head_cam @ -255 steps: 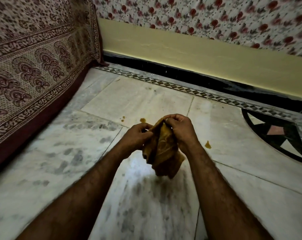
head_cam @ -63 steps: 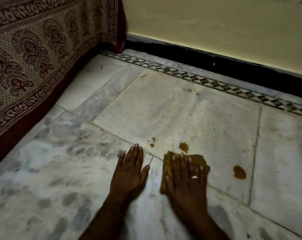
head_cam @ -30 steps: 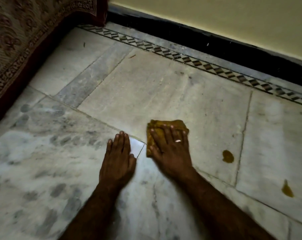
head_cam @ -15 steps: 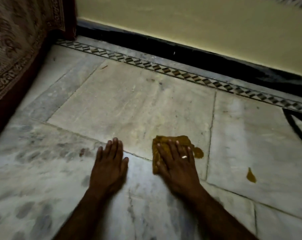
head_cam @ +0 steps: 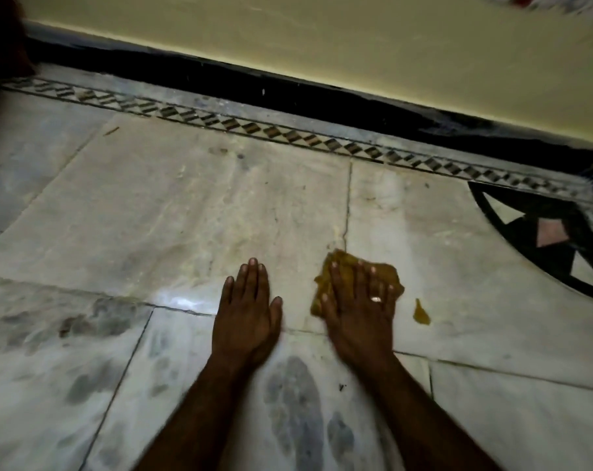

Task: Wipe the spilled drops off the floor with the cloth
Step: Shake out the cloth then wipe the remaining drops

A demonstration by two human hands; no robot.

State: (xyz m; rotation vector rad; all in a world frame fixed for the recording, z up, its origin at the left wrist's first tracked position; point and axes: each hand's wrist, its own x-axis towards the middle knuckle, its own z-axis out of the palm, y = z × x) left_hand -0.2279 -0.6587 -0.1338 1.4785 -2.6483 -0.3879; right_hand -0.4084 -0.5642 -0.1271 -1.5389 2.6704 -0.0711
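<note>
A mustard-yellow cloth [head_cam: 339, 263] lies bunched on the marble floor [head_cam: 186, 215], across a tile joint. My right hand [head_cam: 359, 307] presses flat on top of it, fingers spread, a ring on one finger. One orange-brown drop [head_cam: 421, 314] sits on the floor just right of the cloth, a short gap away. My left hand [head_cam: 247, 314] rests palm-down on the bare floor to the left of the cloth, fingers together, holding nothing.
A black skirting [head_cam: 288, 83] and a cream wall run along the far side, with a diamond-pattern inlay strip [head_cam: 288, 134] before them. A dark inlaid floor motif [head_cam: 553, 232] lies at the right. Dark fabric shows at the upper left corner.
My right hand has slid the cloth rightward over the drop it touched half a second ago, which no longer shows. My left hand shifted right along the floor. The view panned right.
</note>
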